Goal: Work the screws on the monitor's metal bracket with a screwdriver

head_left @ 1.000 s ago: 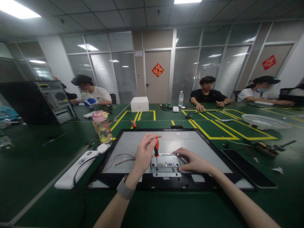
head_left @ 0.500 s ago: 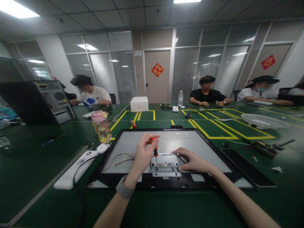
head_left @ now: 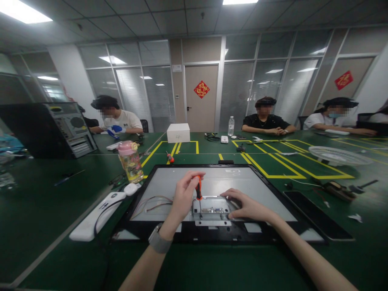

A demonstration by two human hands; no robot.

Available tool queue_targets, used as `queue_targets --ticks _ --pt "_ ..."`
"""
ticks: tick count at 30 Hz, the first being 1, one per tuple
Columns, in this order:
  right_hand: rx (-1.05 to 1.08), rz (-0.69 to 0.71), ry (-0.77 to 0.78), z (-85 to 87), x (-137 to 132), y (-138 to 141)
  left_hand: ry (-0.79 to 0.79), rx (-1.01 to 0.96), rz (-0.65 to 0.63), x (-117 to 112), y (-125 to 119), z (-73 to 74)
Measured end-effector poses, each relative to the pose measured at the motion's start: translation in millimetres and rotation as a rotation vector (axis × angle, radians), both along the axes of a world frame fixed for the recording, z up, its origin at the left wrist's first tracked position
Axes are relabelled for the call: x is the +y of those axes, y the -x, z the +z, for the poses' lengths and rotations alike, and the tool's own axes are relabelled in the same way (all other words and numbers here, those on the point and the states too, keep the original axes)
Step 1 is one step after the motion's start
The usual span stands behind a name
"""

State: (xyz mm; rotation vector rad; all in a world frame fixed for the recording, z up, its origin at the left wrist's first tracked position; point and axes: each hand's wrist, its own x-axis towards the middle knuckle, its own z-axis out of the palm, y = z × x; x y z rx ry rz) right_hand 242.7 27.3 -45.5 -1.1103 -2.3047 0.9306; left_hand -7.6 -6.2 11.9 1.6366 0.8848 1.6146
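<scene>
A flat display panel (head_left: 169, 182) with a black frame lies back side up in front of me. On it sits a metal bracket (head_left: 209, 203) with connector ports along its near side. My left hand (head_left: 184, 192) is closed around an orange and black screwdriver (head_left: 198, 189), held upright with its shaft down at the left part of the bracket. My right hand (head_left: 242, 206) rests with spread fingers at the bracket's right end, touching it. Thin wires (head_left: 154, 202) lie on the panel left of the bracket.
Left of the panel are a white power strip (head_left: 97, 216) and a pink-lidded bottle (head_left: 131, 161). A computer case (head_left: 66, 129) stands farther left. A black flat piece (head_left: 315, 214) lies to the right. Beyond are a white box (head_left: 178, 133) and several seated people.
My hands and the screwdriver stay nearly in place. Across the table, the person in black has brought both hands together.
</scene>
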Motion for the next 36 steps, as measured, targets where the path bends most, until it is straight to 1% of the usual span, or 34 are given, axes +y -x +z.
queue_targets --ticks 2,3,5,8,9,10,14,19,23,25,29,30,34,36 --pt "0.0 -0.002 0.003 -0.7 0.7 0.2 0.041 -0.021 -0.035 0.3 -0.5 -1.2" --pt "-0.001 -0.002 0.005 -1.2 1.1 0.2 0.047 -0.009 -0.029 0.6 -0.8 -1.9" --pt "-0.001 0.0 0.008 -1.7 1.6 0.2 0.012 0.052 0.041 1.5 -1.0 -3.2" --pt "-0.003 0.001 0.005 -1.6 1.3 -0.1 -0.09 0.144 0.196 2.8 -0.4 -5.0" --pt "-0.004 0.001 0.003 -1.3 1.0 -0.2 -0.112 0.165 0.22 2.8 0.0 -5.4" --pt "-0.006 0.001 0.004 -0.9 0.7 -0.2 -0.122 0.178 0.218 2.7 0.3 -5.7" --pt "-0.016 -0.002 0.004 0.2 -0.4 -0.1 -0.085 0.176 0.104 0.7 0.3 -5.6" --pt "-0.018 -0.006 0.005 0.2 -0.2 0.3 -0.102 0.185 0.174 -0.4 -0.6 -3.9" --pt "-0.019 -0.01 0.012 1.1 -0.6 0.4 -0.075 0.137 0.104 0.2 -0.2 -2.9" --pt "-0.023 -0.014 0.012 1.6 -0.8 0.5 -0.068 0.119 0.096 0.7 -0.6 -3.2" --pt "-0.02 -0.009 0.005 0.3 0.2 0.2 -0.073 0.124 0.181 2.1 -0.6 -4.7" --pt "-0.017 -0.006 0.003 -0.4 0.7 0.0 -0.072 0.122 0.186 2.3 -0.3 -4.9" --pt "-0.007 -0.003 0.003 -2.7 2.2 -0.9 -0.054 0.096 0.115 1.2 0.6 -3.6" --pt "-0.006 -0.007 0.007 -3.0 2.4 -1.2 -0.06 0.105 0.113 -0.4 0.1 -2.4"
